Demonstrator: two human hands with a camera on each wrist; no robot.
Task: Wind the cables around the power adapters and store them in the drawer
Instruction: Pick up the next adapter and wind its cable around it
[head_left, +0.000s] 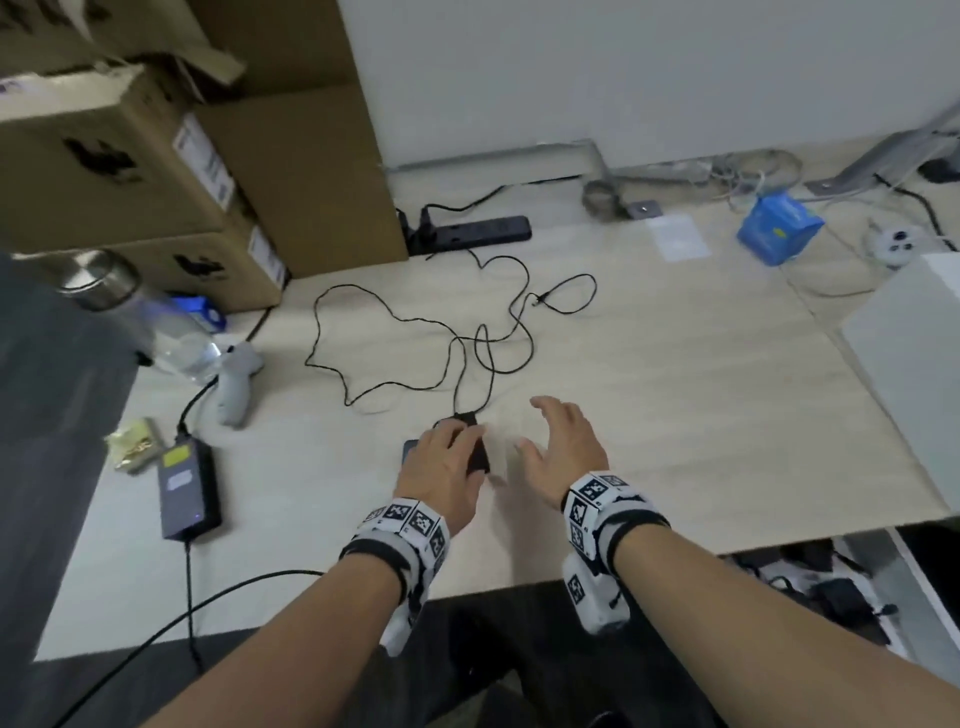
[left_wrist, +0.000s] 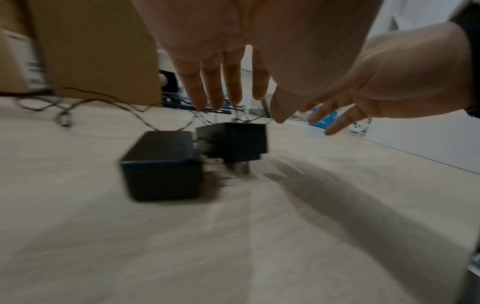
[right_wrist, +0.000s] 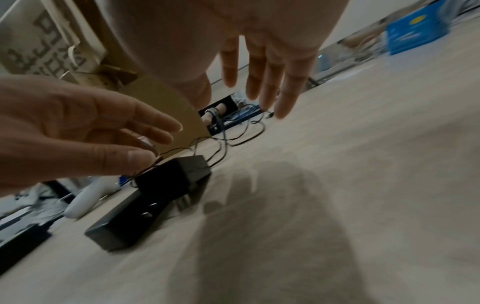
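Note:
Two small black power adapters lie side by side on the light wooden table (head_left: 675, 415), the nearer adapter (left_wrist: 161, 166) and the farther adapter (left_wrist: 233, 142). Their thin black cables (head_left: 415, 332) sprawl in loose tangled loops behind them. My left hand (head_left: 452, 436) hovers just above the adapters (head_left: 475, 452) with fingers (left_wrist: 215, 90) straight, gripping nothing. My right hand (head_left: 540, 421) is spread open just right of them, above bare table. In the right wrist view the adapters (right_wrist: 176, 174) sit below the left hand (right_wrist: 78, 127). No drawer is in view.
Cardboard boxes (head_left: 156, 156) stand at the back left, with a black power strip (head_left: 472, 231) beside them. A water bottle (head_left: 145, 317), a white controller (head_left: 234, 384) and a large grey power brick (head_left: 187, 488) lie to the left. A blue pack (head_left: 779, 228) and a white box (head_left: 914, 364) sit on the right.

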